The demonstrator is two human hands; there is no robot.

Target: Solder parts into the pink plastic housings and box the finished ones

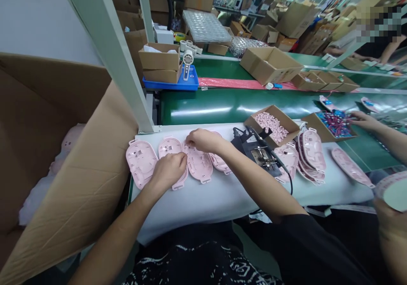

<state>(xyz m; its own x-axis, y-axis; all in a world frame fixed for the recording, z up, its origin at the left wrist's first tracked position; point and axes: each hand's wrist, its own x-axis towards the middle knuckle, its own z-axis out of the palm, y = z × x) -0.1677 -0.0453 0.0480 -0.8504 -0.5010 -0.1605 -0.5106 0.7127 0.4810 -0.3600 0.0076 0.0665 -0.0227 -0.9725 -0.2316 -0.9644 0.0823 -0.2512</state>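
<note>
Several pink plastic shells lie in a row on the white bench top, their inner sides with posts and ribs facing up. At the left end is one pink shell [140,164] that no hand covers. My left hand [171,169] rests over the second shell [170,146], its fingers curled; whatever they hold is hidden. Over the top of the third shell [200,164], my right hand [203,141] has its fingertips pinched together, and I cannot make out anything between them. My right forearm partly covers a fourth shell [220,163].
Right of the row stands a black fixture [259,151] with a cable. Behind it is a carton of small pink parts [271,126]. Stacked shells [312,149] lie further right. A co-worker's hand [365,120] touches a box of wired parts [337,124]. A large carton [79,162] stands left.
</note>
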